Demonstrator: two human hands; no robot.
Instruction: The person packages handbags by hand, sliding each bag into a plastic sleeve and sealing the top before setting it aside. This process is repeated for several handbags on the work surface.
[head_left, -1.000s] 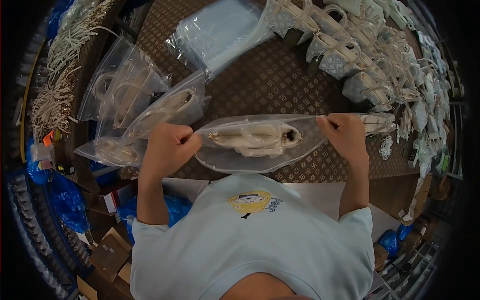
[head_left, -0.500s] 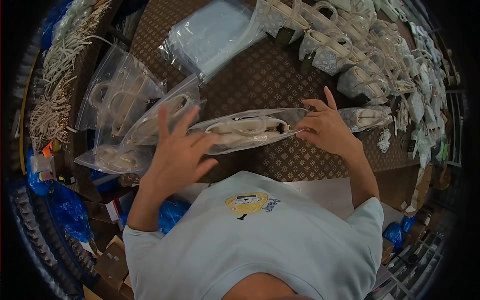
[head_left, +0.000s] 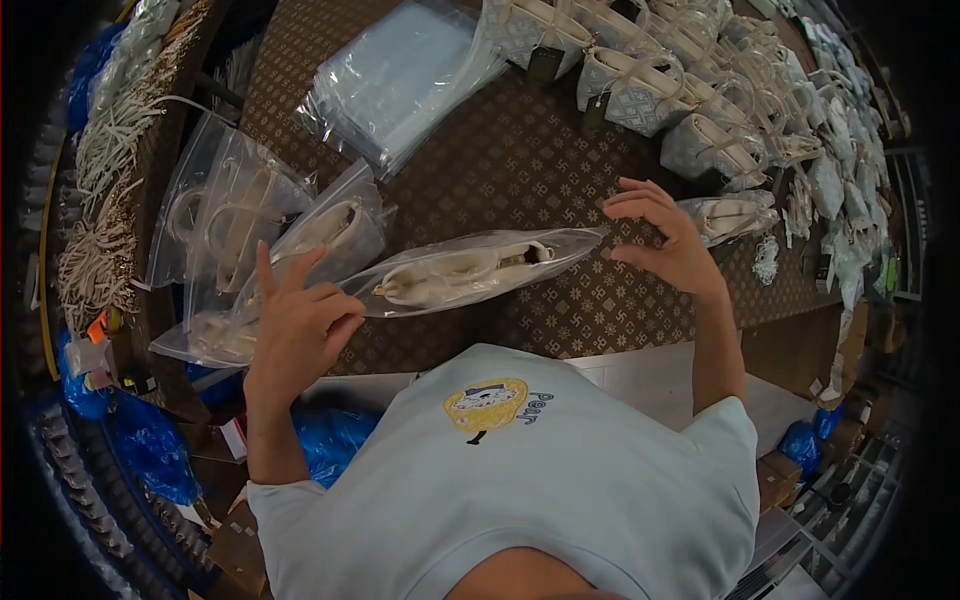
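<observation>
A cream handbag [head_left: 455, 272] with a rounded handle lies inside a clear plastic bag [head_left: 565, 256] at the near middle of the table. My left hand [head_left: 300, 325] pinches the plastic bag's left end between thumb and a finger, while other fingers point up. Off the bag's right tip, my right hand [head_left: 665, 235] is held with fingers curved and apart, nothing in them. Beside my left hand, more handbags in clear plastic bags [head_left: 240, 215] overlap each other.
A stack of flat clear plastic bags [head_left: 395, 85] lies at the back. Patterned handbags [head_left: 640, 95] with dark tags crowd the back right of the brown patterned table [head_left: 480, 165]. Straps [head_left: 100, 250] hang at the left, and blue plastic [head_left: 335, 440] shows below the table edge.
My right hand has come off the plastic bag's right end. My left hand has moved left and down, its spread fingers closing on the left end. The bag's opening looks narrower.
</observation>
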